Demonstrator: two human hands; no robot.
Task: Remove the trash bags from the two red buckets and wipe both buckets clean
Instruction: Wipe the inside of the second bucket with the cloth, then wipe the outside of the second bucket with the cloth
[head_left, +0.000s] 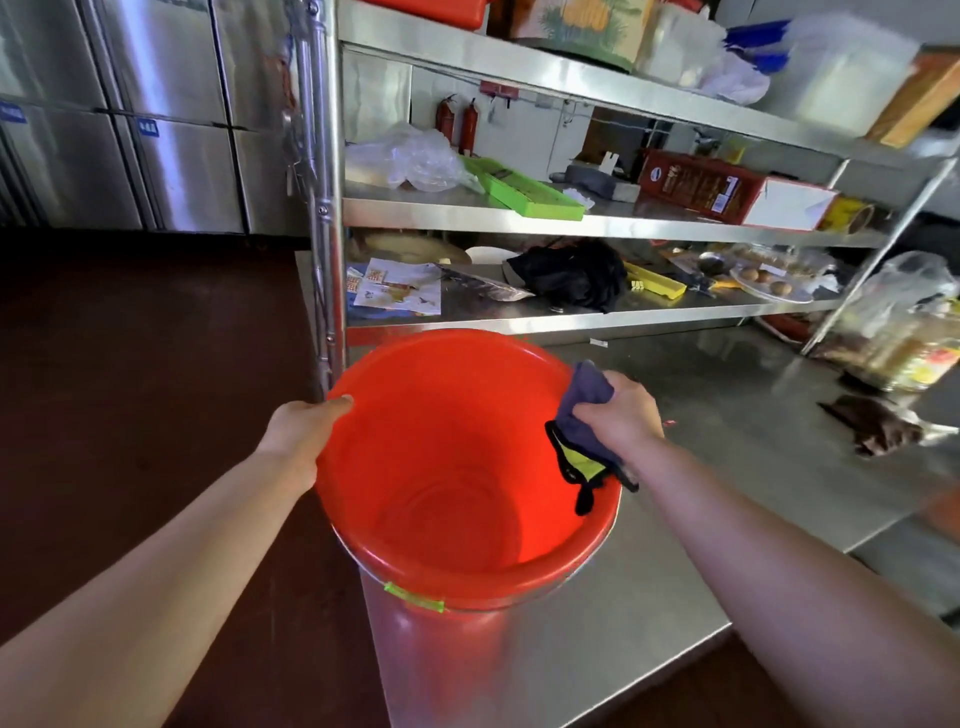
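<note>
Purple-grey cleaning cloth (584, 410), bunched in my right hand (621, 410), fingers closed round it at the rim. Left hand (306, 423): fingers pressed together on the opposite rim. Red bucket (457, 467): bagless, at the corner of the steel table (701, 519). Risk: hard wiping could push it off the edge.

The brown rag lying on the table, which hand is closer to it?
Right. The right hand, gripping a cloth at the red bucket's right rim, is nearer the brown rag. The left hand holds the opposite rim, farther away.
</note>
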